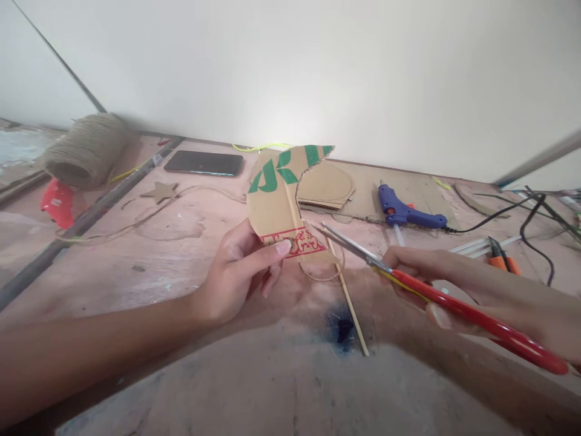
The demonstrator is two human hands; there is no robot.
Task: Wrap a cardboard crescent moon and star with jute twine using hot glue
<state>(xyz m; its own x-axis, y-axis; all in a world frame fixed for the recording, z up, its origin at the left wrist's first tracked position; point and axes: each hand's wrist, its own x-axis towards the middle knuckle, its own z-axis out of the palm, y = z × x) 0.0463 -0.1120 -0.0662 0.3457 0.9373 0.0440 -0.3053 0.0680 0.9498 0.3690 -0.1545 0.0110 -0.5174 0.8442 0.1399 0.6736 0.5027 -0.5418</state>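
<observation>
Brown cardboard piece [272,209], printed in green and red, is at the centre of the frame, raised above the work table [204,375]. Its long axis runs roughly up and down the frame, with a pointed tip at upper right. The left hand [227,272] is the nearer: it pinches the lower left edge, thumb laid across the red band. The right hand [481,278], at lower right, is closed around the scissors [454,306]. From that hand the cardboard piece lies to the left and slightly up. The blades point the same way, and their tips end at the ragged right edge of the cardboard piece, just above the red band. Whether they touch it cannot be determined.

Count of items: one cardboard piece and one scissors in the hands; one stick [351,306] lying below centre; one glue gun [402,209] right of centre; one phone [204,163] and one cardboard star [160,192] left of centre; one twine roll [91,148] at upper left; one orange-handled cutter [503,260] at right. Rounded cardboard cut-outs [327,184] are stacked behind the raised piece; their number cannot be told.
</observation>
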